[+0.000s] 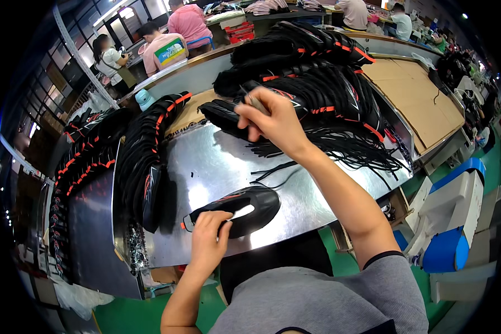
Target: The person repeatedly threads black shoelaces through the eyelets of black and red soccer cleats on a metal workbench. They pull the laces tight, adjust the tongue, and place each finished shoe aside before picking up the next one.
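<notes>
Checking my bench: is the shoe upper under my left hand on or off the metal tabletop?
On: the shoe upper lies on the metal tabletop, bare metal showing beside it, your left hand touching it.

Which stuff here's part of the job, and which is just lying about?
Likely part of the job:
- black shoe upper, under the left hand
- slim object in the right hand, too small to identify
- stacked uppers and black cords, probably

Likely just lying about:
- cardboard sheet
- light-blue item
- crumpled plastic
</notes>
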Demonstrator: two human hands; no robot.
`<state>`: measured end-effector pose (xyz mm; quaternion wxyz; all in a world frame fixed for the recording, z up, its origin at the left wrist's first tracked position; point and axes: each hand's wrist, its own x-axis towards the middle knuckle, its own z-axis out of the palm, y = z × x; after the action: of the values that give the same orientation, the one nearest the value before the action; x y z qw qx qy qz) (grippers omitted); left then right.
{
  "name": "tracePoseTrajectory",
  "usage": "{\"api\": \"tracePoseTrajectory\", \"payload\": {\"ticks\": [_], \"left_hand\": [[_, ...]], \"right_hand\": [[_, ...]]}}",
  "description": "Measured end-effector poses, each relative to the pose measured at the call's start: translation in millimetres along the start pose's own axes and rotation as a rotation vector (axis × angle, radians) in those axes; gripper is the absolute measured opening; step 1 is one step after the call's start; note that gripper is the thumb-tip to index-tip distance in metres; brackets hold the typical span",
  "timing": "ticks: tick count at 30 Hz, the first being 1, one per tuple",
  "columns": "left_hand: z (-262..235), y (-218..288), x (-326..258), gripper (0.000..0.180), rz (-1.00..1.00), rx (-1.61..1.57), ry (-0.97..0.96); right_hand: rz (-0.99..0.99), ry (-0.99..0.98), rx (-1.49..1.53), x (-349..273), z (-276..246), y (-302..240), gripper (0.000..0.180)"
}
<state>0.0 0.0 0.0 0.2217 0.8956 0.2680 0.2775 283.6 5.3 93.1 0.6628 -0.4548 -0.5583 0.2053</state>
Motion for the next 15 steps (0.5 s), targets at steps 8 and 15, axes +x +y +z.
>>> {"api": "tracePoseTrajectory", "payload": {"ticks": [8, 15], "left_hand": [[16.9, -30.1, -1.9, 0.019, -0.188, 0.01, -0.118], [17.2, -76.9, 33.1, 0.082, -0.849, -0.308, -0.696]], "right_hand": [[-0.586, 0.006, 1.09, -63.3, -92.2, -185.6, 0.005], [-0.095, 0.036, 0.712, -142.6, -78.8, -81.4, 0.004]]}}
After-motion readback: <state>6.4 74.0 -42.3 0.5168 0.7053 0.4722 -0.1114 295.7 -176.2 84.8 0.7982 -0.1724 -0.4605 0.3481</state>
